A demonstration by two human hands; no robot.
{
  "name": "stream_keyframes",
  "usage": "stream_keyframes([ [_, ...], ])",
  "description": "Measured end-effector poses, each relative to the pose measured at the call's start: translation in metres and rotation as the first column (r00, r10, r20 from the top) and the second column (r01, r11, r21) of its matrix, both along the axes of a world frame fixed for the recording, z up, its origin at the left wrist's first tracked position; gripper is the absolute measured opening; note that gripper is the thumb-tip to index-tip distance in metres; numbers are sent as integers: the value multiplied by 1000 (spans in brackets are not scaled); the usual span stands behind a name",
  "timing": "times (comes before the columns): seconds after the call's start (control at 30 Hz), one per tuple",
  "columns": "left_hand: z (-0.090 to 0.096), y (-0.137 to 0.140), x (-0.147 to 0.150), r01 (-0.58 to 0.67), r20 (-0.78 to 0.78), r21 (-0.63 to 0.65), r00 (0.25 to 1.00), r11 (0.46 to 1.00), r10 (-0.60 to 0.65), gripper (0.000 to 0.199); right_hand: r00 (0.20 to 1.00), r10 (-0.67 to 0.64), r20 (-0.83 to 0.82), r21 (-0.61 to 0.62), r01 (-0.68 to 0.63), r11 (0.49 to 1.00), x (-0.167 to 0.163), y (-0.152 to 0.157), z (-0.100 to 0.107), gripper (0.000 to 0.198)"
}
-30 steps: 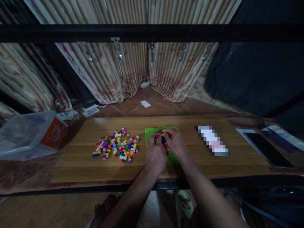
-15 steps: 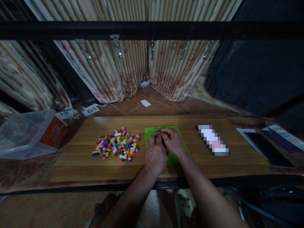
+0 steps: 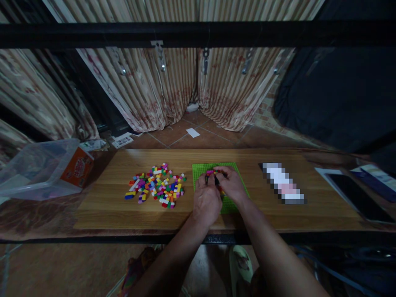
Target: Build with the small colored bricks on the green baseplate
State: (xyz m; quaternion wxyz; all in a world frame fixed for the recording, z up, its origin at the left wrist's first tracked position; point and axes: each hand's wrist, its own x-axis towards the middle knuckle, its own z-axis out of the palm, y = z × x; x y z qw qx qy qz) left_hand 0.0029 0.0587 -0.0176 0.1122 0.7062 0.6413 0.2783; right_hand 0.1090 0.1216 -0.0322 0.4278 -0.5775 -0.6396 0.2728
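Observation:
A green studded baseplate (image 3: 231, 205) lies on the wooden board, partly covered by my hands. My left hand (image 3: 208, 200) is over its left half, with fingers closed on small toy bricks. From the right, my right hand (image 3: 233, 183) reaches in with its fingers curled against the same bricks. A pink brick (image 3: 210, 171) shows at the fingertips, and bits of red and yellow show between the hands. Most of what my fingers grip is hidden. Left of the plate spreads a loose pile of multicoloured toy bricks (image 3: 168, 193).
The wooden board (image 3: 102, 206) spans the low table. A clear plastic box (image 3: 40, 173) with an orange label stands at its left. To the right lie a pixelated item (image 3: 283, 183) and a dark flat panel (image 3: 359, 196). Curtains (image 3: 139, 90) hang behind.
The whole view has shifted slightly, so the table things appear a little farther right. Both hands stay together over the baseplate, with only small finger movements.

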Motion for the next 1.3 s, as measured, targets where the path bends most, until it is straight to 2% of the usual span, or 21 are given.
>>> stream_keyframes([
  [0.37,1,-1,1,12,8,-20,1000,1000,-11,45,998,-30,-59,-34,28,999,0,3,-6,23],
  [0.7,2,-4,1,-4,-2,-29,1000,1000,4,45,986,12,-164,-112,-31,993,4,8,-14,25],
  [1.0,1,-4,-4,13,101,-20,995,1000,-11,43,998,8,-69,-67,-12,998,7,5,-15,28],
  [1.17,8,-4,-12,4,160,-20,987,1000,-1,39,998,2,-68,-89,-8,996,8,4,-17,30],
  [1.3,17,1,-33,-83,100,4,992,997,82,29,994,27,-108,-87,-36,996,10,5,-21,33],
])
